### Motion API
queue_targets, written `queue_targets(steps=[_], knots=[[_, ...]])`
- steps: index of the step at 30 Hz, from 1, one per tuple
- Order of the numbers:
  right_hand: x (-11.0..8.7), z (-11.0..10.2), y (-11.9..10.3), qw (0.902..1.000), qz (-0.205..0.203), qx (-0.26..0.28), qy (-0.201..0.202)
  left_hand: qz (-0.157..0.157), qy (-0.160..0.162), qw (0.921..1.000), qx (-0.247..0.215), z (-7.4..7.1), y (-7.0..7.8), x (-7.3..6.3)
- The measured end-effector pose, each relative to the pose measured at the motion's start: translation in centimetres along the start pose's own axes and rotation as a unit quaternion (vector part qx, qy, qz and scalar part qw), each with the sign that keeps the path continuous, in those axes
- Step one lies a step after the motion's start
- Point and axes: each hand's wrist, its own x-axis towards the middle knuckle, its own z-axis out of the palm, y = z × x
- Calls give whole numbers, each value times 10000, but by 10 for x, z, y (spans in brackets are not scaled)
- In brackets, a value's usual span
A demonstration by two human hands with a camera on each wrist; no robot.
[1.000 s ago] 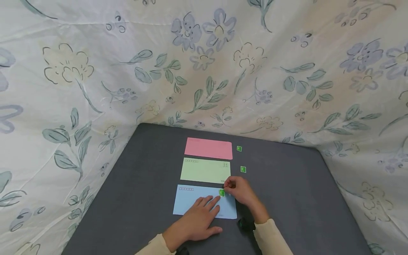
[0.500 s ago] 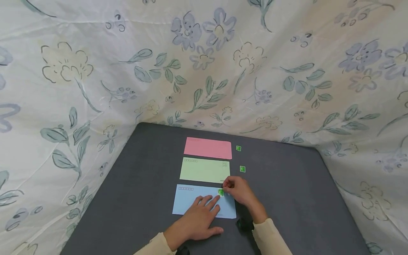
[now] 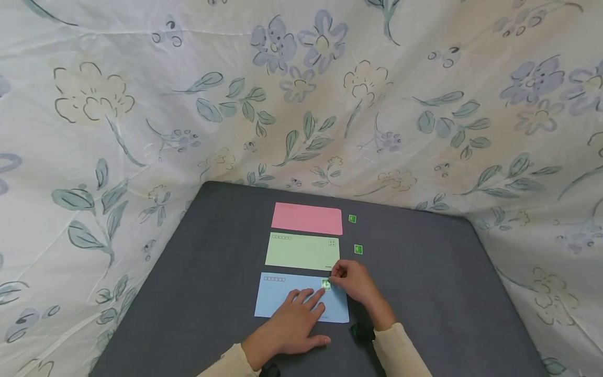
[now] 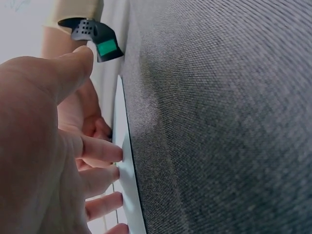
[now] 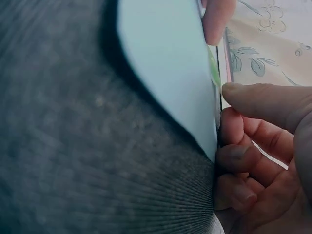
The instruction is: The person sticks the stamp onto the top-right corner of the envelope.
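A blue envelope (image 3: 278, 296) lies nearest the person on the dark table. My left hand (image 3: 298, 323) rests on it with fingers spread, and the left wrist view shows those fingertips (image 4: 114, 152) against the envelope's surface. A small green stamp (image 3: 326, 284) is at the envelope's upper right corner, just beyond the left fingertips. My right hand (image 3: 354, 280) pinches the stamp's right edge between thumb and curled index finger. In the right wrist view the stamp (image 5: 213, 66) shows as a thin green sliver just above the thumb tip, tilted to the envelope.
Beyond the blue envelope lie a green envelope (image 3: 301, 251) and a pink envelope (image 3: 306, 219), in a column. One stamp (image 3: 358, 250) sits right of the green envelope, another stamp (image 3: 352, 219) right of the pink one. Floral cloth (image 3: 301, 131) hangs around the table (image 3: 424, 272).
The stamp's face turns paler, with a bright glare on it, as its tilt shifts slightly. Both hands stay almost in place; the view drifts a little.
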Motion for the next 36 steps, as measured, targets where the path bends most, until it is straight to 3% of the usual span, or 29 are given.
queue_targets(steps=[20,36], knots=[[1,3,1,9994,-45,-340,2,1,22,9999,-134,2,-2,0],[-4,2,4,9998,15,82,159,16,-47,9997,-248,1,-1,-4]])
